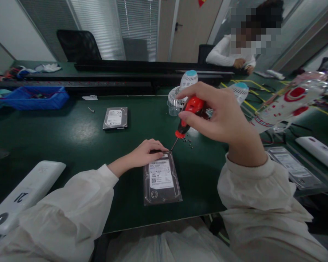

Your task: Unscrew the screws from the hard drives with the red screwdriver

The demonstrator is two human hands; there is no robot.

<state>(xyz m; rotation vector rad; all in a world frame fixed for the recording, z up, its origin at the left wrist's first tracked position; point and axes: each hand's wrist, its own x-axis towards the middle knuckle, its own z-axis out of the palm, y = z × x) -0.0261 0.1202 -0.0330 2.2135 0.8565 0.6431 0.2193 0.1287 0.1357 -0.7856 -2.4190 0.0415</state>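
A hard drive [166,193] with a white label lies flat on the green table, near its front edge. My left hand [144,153] grips the drive's far end, thumb over the top and fingers along the far edge. Above and to the right, my right hand [218,112] is closed around the red and black handle of a screwdriver [192,105]. The shaft slants down, its tip at the drive's far right corner; whether a screw is under the tip I cannot tell. Several small loose screws [188,140] lie on the table right of the tip.
Another hard drive [115,118] lies farther back, left of centre. A blue bin [36,98] stands at the back left. Behind my right hand are a clear plastic cup [174,108] and a white perforated container [189,78]. A clear printed bottle [287,102] stands right. A person [226,51] sits opposite.
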